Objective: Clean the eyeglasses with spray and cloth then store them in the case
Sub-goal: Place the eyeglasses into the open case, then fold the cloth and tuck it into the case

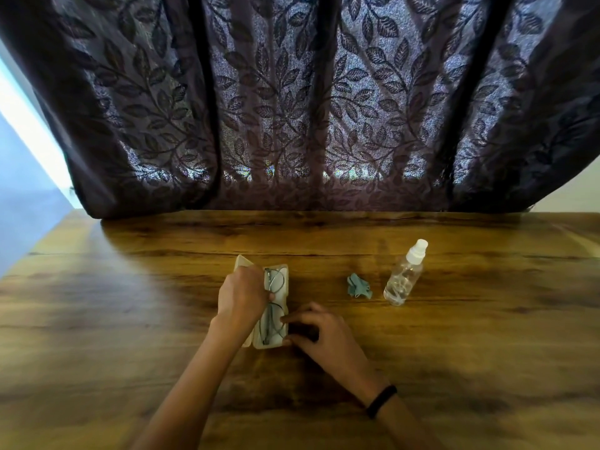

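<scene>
A cream eyeglass case (281,271) lies open on the wooden table, its long side pointing away from me. Thin-framed eyeglasses (275,311) lie folded inside it. My left hand (242,295) rests over the case's left side, fingers curled on the lid and the frame. My right hand (319,332) touches the case's near right edge with its fingertips. A crumpled teal cloth (358,287) lies to the right of the case. A clear spray bottle (404,274) with a white cap stands farther right.
The wooden table (130,319) stretches wide on both sides. A dark leaf-patterned curtain (292,108) hangs along its far edge. A black band (381,401) sits on my right wrist.
</scene>
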Motion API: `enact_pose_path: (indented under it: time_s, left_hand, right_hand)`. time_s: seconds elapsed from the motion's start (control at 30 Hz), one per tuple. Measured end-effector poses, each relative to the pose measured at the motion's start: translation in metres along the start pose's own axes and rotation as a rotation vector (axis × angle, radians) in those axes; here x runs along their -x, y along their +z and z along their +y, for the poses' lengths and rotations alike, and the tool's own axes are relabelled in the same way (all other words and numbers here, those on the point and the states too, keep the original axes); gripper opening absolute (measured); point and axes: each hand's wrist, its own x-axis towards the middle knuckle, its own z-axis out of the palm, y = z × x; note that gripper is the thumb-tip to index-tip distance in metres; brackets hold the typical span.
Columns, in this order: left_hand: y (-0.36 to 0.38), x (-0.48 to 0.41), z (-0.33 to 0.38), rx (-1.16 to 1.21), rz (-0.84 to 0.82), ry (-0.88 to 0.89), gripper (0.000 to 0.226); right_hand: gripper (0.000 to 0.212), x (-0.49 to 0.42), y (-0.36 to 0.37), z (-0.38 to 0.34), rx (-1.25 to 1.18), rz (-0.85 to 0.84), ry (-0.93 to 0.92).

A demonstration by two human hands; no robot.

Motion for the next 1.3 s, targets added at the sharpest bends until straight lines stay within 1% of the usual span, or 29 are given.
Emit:
enact_pose_path:
  time_s: [0.17,0.33,0.4,0.53,0.63,0.73,0.83,0.93,1.03,1.17,1.23,1.3]
  left_hand:
    - [-0.001,-0.001,0.001,-0.014,0.007,-0.013,0.024]
    - [-0.003,0.0,0.001,0.027,0.004,-0.013,0.022]
    - [-0.006,0.001,0.001,0.019,0.014,-0.003,0.022]
    - [-0.01,0.002,0.004,0.05,0.107,0.052,0.02]
    - [-0.005,0.002,0.011,0.097,0.16,0.164,0.019]
    - [0.008,0.0,0.027,0.111,0.092,0.313,0.02]
    - [0.028,-0.001,0.047,0.142,0.005,0.39,0.023]
    - [0.047,0.003,0.064,0.199,-0.066,0.405,0.024]
    - [0.059,0.005,0.078,0.236,-0.101,0.436,0.032]
    - [0.065,0.006,0.086,0.191,-0.037,0.487,0.052]
    - [0.065,0.006,0.087,0.179,-0.018,0.485,0.055]
    - [0.063,0.005,0.085,0.165,-0.008,0.485,0.056]
  right_hand:
    - [0.031,0.0,0.0,0.001,0.001,0.005,0.004]
    - [0.032,0.0,0.0,0.004,0.003,0.017,0.004]
    - [0.031,0.0,-0.001,0.005,-0.001,0.042,0.009]
    - [0.03,-0.001,-0.013,0.014,0.059,0.157,0.047]
    - [0.027,-0.002,-0.027,0.025,0.074,0.296,0.103]
    - [0.031,-0.002,-0.04,0.036,0.089,0.439,0.167]
    - [0.038,0.0,-0.045,0.048,0.165,0.505,0.23]
    - [0.044,0.0,-0.044,0.056,0.21,0.535,0.264]
    - [0.046,-0.001,-0.042,0.06,0.23,0.544,0.287]
    - [0.034,-0.005,-0.044,0.062,0.24,0.491,0.344]
    - [0.028,-0.006,-0.047,0.06,0.235,0.481,0.342]
    - [0.023,-0.007,-0.049,0.057,0.207,0.482,0.303]
